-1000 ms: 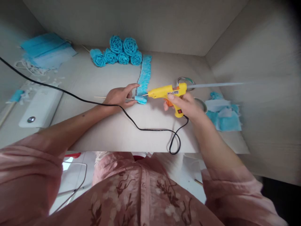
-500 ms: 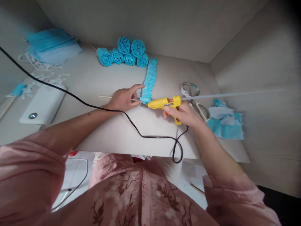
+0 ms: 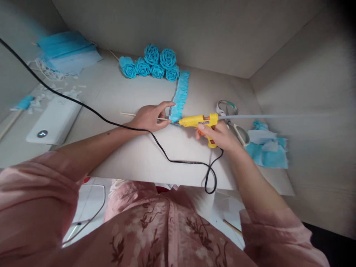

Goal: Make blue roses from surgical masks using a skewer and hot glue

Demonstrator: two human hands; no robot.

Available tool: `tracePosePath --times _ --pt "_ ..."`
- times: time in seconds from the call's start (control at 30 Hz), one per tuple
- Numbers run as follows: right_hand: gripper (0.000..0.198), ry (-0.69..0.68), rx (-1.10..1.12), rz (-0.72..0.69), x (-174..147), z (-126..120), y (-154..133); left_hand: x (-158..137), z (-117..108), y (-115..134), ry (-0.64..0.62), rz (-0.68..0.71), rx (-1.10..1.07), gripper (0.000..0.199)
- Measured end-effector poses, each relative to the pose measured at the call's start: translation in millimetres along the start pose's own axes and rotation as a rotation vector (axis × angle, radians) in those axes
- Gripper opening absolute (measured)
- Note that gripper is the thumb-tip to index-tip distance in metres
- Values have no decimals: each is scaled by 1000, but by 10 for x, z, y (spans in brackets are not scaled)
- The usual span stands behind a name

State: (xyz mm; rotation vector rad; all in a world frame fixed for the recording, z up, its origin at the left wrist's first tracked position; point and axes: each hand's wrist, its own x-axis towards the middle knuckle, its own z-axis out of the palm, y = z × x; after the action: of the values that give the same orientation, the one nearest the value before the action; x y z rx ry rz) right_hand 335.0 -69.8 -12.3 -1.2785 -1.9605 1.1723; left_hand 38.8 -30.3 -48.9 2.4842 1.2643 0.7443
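My right hand (image 3: 222, 134) is wrapped round a yellow hot glue gun (image 3: 198, 120), a long clear glue stick (image 3: 250, 116) jutting from its back. The gun's nozzle points left at the near end of a gathered light-blue strip (image 3: 181, 92). My left hand (image 3: 150, 118) holds a thin wooden stick (image 3: 128, 114), whose right end lies at that same end of the strip. The left thumb and forefinger are at the strip's left edge. Whether the nozzle touches the strip is hard to see.
Several blue rosettes (image 3: 157, 63) lie at the back, left of the strip. Blue face masks (image 3: 69, 52) and a white power bank (image 3: 54, 120) are on the left. Scissors (image 3: 239, 134), a tape roll (image 3: 227, 107) and blue scraps (image 3: 267, 148) sit right. A black cord (image 3: 111, 123) crosses my left forearm.
The whole view has shifted slightly, so things on the table appear a little further right. Both hands keep their holds, with the nozzle still by the strip's near end.
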Motion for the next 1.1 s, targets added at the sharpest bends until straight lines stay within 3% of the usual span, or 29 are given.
tracePosePath --times 0.43,0.73,1.1 --pt "59 81 186 71 -43 -80 -89 -14 20 -34 -4 28 -19 67" --pt "61 -11 140 43 1 28 -102 -16 13 -37 -9 39 -5 67" --pt "60 123 218 122 10 15 -57 -22 17 -50 -5 55 8 64"
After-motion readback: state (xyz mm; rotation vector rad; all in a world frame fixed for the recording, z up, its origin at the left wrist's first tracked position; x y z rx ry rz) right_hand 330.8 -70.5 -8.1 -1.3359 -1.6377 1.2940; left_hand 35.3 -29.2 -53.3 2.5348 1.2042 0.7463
